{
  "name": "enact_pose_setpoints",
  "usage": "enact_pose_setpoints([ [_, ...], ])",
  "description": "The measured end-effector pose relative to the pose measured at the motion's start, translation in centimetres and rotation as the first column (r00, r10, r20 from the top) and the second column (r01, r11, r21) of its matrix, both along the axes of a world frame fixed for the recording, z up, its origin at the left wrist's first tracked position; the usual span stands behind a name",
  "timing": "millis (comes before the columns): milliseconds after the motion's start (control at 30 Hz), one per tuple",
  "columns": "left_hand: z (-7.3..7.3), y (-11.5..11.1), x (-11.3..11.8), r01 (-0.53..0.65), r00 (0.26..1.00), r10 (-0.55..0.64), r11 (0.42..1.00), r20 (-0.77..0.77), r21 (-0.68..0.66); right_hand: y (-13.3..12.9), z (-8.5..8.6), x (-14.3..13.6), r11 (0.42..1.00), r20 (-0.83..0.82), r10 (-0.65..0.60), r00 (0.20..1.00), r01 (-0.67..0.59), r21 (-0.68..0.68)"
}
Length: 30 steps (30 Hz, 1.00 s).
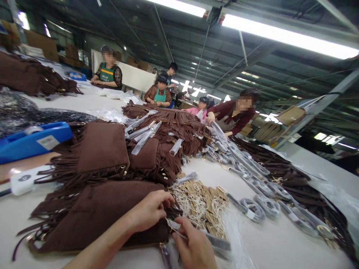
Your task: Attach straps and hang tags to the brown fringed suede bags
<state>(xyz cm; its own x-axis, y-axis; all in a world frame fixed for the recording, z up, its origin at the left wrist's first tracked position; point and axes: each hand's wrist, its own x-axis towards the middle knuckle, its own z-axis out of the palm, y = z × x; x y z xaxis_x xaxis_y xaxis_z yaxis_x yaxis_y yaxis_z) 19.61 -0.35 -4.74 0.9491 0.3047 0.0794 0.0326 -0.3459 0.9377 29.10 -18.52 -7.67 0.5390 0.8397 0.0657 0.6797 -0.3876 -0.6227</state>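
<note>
Crosswise, the brown bag (103, 216) lies near, its long axis left to right; the left hand (150, 209) is over its right end, fingers curled, grip unclear, while the right hand (195, 243), just beyond, pinches a pale cord (174, 228).

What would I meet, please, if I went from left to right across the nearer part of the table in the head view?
Blue tape dispenser → squarish brown bag panel → left hand → right hand → grey wrapped strap coil → large gold-coloured ring.
</note>
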Motion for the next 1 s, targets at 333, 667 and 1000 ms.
enact_pose_setpoints([
  [333, 0.9, 1.2, 0.1, -0.022, 0.949, 0.136, 0.928, 0.284, -0.372, 2.8, 5.9, 0.8, 0.991, 0.071, 0.134, 0.988, -0.133, -0.021],
  [667, 0.8, 1.0, 0.4, -0.083, 0.942, 0.234, 0.856, 0.241, -0.51, 6.6, 4.7, 1.7, 0.99, -0.342, 0.141, 0.929, -0.126, 0.065],
  [1000, -1.0, 0.3, 0.6, -0.032, 0.993, 0.084, 0.856, 0.078, -0.516, 5.7, 2.9, 2.1, 0.977, -0.46, 0.132, 0.878, -0.037, 0.211],
])
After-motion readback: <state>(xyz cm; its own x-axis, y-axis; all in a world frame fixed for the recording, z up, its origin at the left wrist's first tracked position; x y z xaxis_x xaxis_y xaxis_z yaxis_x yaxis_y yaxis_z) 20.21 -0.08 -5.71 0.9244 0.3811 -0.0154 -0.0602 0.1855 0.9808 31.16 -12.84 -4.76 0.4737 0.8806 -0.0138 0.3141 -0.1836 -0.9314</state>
